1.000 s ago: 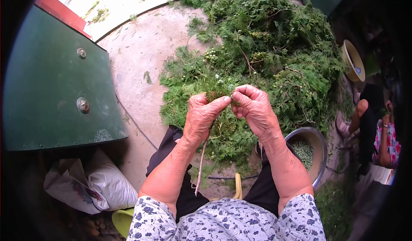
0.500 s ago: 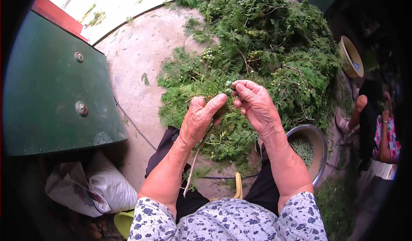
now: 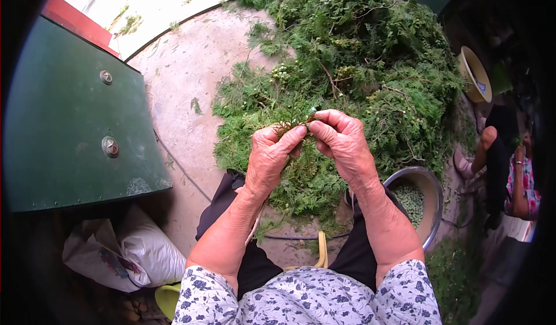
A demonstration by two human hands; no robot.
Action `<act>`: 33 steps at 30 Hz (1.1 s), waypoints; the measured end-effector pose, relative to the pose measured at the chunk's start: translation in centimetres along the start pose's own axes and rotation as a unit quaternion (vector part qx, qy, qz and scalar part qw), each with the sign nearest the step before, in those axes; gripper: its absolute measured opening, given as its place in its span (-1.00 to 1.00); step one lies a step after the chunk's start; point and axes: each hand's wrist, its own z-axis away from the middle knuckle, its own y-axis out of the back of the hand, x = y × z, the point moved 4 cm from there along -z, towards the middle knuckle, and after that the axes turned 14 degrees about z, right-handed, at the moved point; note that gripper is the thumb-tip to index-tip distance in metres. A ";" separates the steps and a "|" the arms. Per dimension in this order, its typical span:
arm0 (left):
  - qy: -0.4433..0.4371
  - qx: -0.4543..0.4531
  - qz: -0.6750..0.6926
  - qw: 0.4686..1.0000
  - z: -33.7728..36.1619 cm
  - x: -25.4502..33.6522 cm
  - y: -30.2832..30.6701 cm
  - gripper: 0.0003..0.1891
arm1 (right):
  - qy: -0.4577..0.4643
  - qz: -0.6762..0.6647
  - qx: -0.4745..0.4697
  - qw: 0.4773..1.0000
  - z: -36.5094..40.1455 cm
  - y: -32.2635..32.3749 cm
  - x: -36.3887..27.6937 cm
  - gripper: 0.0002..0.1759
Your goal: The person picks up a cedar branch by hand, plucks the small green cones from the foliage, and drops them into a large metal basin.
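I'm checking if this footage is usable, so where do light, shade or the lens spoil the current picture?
Head view: the bright ground at top left glares nearly white; the green panel bows from lens distortion; corners fall to black; the person at right is dim; left hand and right hand look well lit, fairly sharp.

A leafy green sprig (image 3: 284, 126) sits pinched between the hands (image 3: 344, 147).
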 end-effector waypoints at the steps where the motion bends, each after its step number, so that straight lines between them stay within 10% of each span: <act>1: 0.013 0.012 0.024 1.000 0.0 -0.1 0.1 -0.84 | 0.000 -0.001 0.000 1.000 0.0 -0.1 -0.1 -0.85; 22: -0.113 0.103 -0.088 0.984 0.7 -0.2 0.4 -0.90 | 0.148 0.348 0.161 0.912 0.8 -0.2 -0.7 -0.86; 27: -0.044 0.086 -0.022 0.995 0.8 0.8 -0.3 -0.93 | -0.044 -0.137 -0.018 0.989 -0.5 0.8 1.4 -0.79; 33: 0.003 0.033 -0.031 0.999 0.8 0.7 -0.4 -0.91 | -0.062 -0.182 -0.081 0.978 -0.4 0.3 1.1 -0.79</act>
